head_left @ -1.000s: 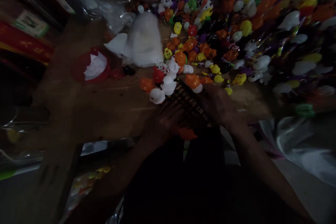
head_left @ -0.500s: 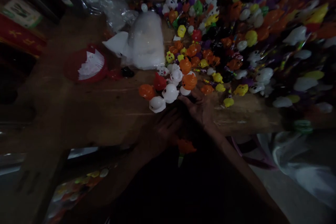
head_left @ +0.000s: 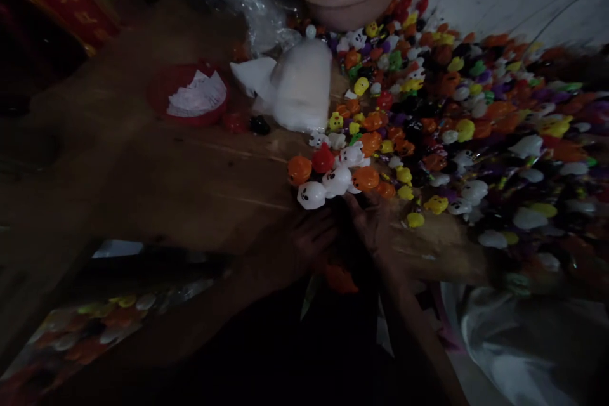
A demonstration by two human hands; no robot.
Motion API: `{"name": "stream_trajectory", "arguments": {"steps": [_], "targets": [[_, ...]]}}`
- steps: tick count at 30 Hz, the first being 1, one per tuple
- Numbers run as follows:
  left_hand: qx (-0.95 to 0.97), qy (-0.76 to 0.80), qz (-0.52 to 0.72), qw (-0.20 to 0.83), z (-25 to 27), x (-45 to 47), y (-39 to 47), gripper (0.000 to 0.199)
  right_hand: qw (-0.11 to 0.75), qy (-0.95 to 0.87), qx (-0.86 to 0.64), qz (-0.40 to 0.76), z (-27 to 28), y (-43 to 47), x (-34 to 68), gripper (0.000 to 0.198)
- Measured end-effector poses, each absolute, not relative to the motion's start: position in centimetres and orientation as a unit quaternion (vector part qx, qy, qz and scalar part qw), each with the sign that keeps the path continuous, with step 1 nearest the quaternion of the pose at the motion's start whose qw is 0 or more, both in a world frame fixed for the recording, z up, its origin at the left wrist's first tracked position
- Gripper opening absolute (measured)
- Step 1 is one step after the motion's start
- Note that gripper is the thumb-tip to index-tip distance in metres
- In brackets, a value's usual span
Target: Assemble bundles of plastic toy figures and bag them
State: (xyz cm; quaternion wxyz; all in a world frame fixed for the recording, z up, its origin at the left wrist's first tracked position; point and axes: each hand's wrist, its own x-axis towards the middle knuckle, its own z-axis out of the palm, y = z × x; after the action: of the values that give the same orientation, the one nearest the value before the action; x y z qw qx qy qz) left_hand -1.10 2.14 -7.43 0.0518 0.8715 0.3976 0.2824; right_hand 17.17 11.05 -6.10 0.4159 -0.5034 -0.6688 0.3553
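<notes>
- White ghost toy (head_left: 311, 195) lies on the wooden table (head_left: 181, 184), at the near edge of the toy pile (head_left: 457, 127)
- Left hand (head_left: 311, 238) just below the ghost, fingers loosely spread
- Right hand (head_left: 368, 222) beside the ghost's cluster; its finger state I cannot tell

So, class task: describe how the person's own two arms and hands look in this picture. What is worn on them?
Both forearms are bare: no sleeves, gloves, watch or rings show. The left hand and right hand lie in deep shadow at the table edge, so fine detail is lost. The clothing below them looks dark.
</notes>
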Motion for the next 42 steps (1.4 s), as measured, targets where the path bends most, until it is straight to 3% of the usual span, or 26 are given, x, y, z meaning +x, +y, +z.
{"name": "stream_trajectory", "arguments": {"steps": [9,16,23,28,31,34,36,38,42], "targets": [[0.865,0.406,0.288,0.061,-7.5,-0.9,1.9,0.039,0.401,-0.69,-0.546,0.253,-5.7,11.1,16.8,0.031],[0.865,0.411,0.28,0.068,-6.8,-1.2,1.7,0.042,0.347,-0.702,-0.57,0.25,-4.9,11.1,15.8,0.027],[0.871,0.406,0.265,0.083,-7.3,-1.4,2.2,0.044,0.353,-0.719,-0.542,0.253,-6.2,11.4,15.4,0.025],[0.851,0.375,0.357,0.088,-7.5,-1.5,2.0,0.035,0.343,-0.755,-0.497,0.257,-4.3,11.8,15.4,0.019],[0.789,0.399,0.441,0.153,-6.1,-0.5,0.6,0.03,0.37,-0.743,-0.501,0.244,-2.2,9.8,17.3,0.03],[0.71,0.424,0.492,0.273,-4.4,1.2,-0.6,0.028,0.417,-0.703,-0.532,0.22,-0.4,5.6,19.8,0.025],[0.68,0.427,0.507,0.313,-3.9,2.4,-0.8,0.028,0.422,-0.694,-0.521,0.263,0.1,2.5,20.7,0.022],[0.671,0.422,0.521,0.316,-3.9,3.4,-0.7,0.031,0.413,-0.703,-0.49,0.307,-0.1,0.1,20.6,0.023],[0.679,0.441,0.502,0.304,-4.2,4.0,-0.5,0.061,0.451,-0.646,-0.501,0.359,-1.6,-1.9,18.1,0.031]]}}
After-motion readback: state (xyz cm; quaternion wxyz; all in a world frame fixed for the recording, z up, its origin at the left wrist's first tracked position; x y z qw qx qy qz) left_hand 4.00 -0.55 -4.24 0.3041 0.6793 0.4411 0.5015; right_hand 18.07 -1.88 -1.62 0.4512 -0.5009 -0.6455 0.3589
